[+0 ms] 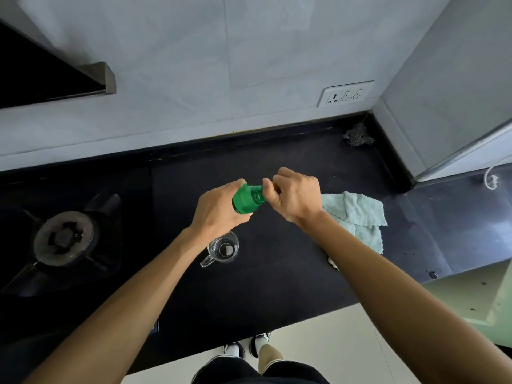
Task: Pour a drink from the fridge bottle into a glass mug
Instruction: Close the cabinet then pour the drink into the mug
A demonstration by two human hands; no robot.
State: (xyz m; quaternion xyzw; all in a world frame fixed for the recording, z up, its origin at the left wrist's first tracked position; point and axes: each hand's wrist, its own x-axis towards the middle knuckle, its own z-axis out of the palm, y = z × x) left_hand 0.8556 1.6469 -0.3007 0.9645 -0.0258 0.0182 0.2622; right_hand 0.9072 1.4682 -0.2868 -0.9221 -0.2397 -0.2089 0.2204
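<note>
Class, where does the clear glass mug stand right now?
Head view: the clear glass mug stands on the black countertop, under the left hand, right of the round gas burner.

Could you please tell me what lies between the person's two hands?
In the head view, the green plastic bottle spans it: left hand grips its body, right hand its top.

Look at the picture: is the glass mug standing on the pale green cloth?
No, the glass mug stands on the bare black counter, apart from the cloth to its right.
</note>
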